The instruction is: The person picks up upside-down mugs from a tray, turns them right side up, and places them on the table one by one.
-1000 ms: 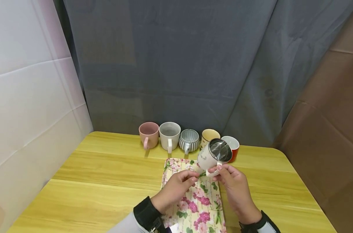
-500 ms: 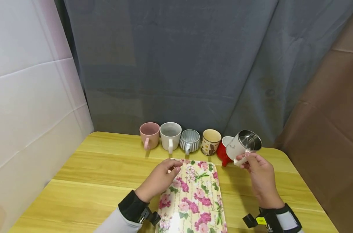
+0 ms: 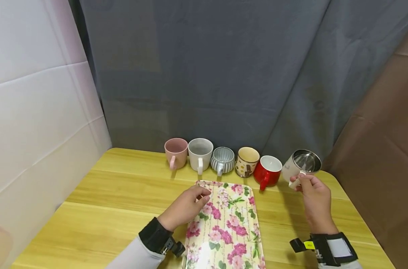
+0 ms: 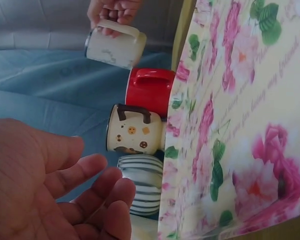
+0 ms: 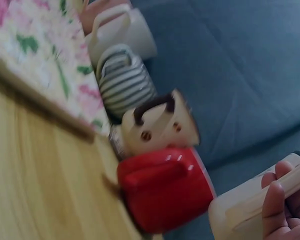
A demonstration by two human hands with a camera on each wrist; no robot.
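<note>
My right hand (image 3: 312,190) pinches the handle of a cream mug with a steel inside (image 3: 299,166), holding it tilted just above the table's far right, beside the red mug (image 3: 269,172). The same cream mug (image 4: 115,46) shows in the left wrist view, and a part of it (image 5: 250,210) in the right wrist view. My left hand (image 3: 187,205) rests with relaxed fingers on the far left corner of the floral tray (image 3: 232,231); the left hand (image 4: 55,190) holds nothing.
A row of mugs stands along the table's far edge: pink (image 3: 175,152), white (image 3: 200,150), grey striped (image 3: 222,160), cream spotted (image 3: 247,161), then red. A grey curtain (image 3: 204,74) hangs behind. The wooden table (image 3: 116,209) ends close on the right.
My right hand has carried the cream mug from above the tray out to the right, past the red mug. My left hand has shifted to the tray's far left corner.
</note>
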